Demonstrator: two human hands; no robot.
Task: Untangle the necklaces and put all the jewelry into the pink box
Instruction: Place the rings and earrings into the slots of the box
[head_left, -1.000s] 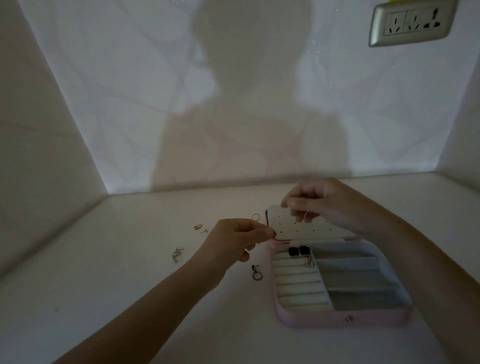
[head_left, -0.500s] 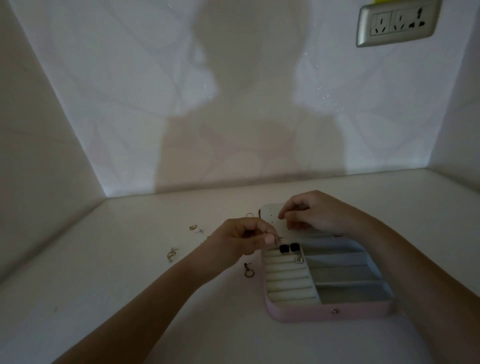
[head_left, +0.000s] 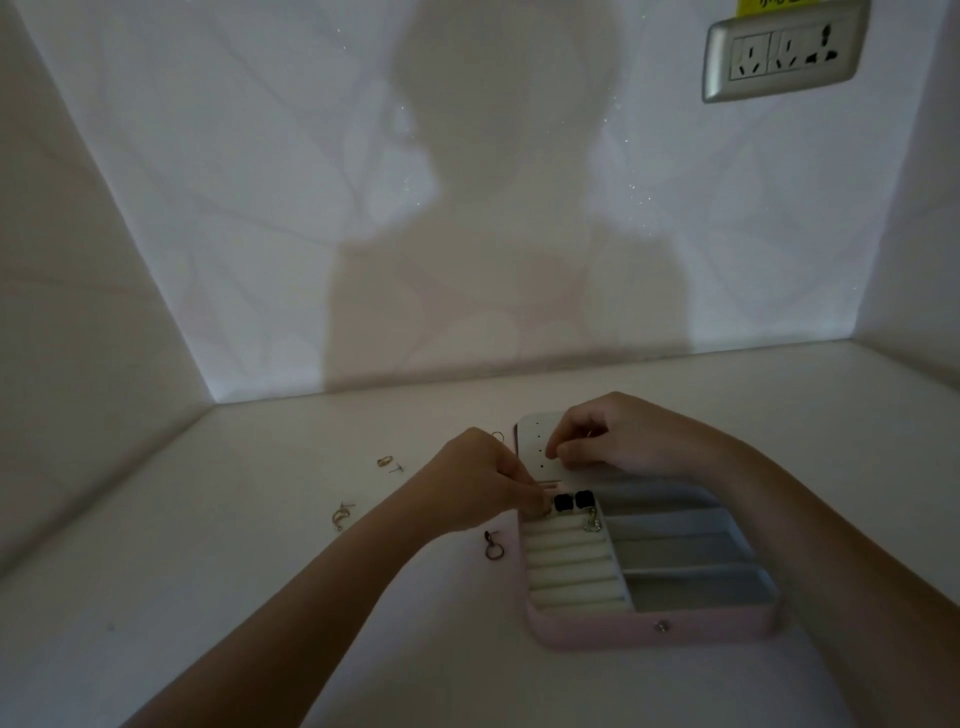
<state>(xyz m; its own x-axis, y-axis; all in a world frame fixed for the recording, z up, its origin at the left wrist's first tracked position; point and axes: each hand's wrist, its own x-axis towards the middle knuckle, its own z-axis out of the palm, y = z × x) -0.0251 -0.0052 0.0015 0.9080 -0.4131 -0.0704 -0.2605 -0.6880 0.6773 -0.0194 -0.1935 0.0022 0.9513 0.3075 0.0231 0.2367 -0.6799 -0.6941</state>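
Note:
The pink box (head_left: 649, 631) lies open on the white surface, with cream ring rolls (head_left: 569, 571) on its left and grey compartments (head_left: 691, 566) on its right. Two black square earrings (head_left: 574, 501) and a silver piece (head_left: 591, 521) sit at the back of the rolls. My left hand (head_left: 483, 483) pinches a small jewelry piece at the back-left corner of the rolls. My right hand (head_left: 613, 441) hovers over the perforated lid panel (head_left: 535, 441), fingers curled and pinching a thin chain, which is barely visible.
Loose jewelry lies left of the box: a dark hoop earring (head_left: 492, 545), a gold earring (head_left: 340, 515), a small gold piece (head_left: 384, 461) with a stud (head_left: 397, 467), and a thin ring (head_left: 497, 435). Walls enclose the surface on the back and both sides. A wall socket (head_left: 779, 52) is at the upper right.
Both hands have come down toward the box. My left hand moved right to the back-left corner of the ring rolls, and my right hand sank onto the lid panel.

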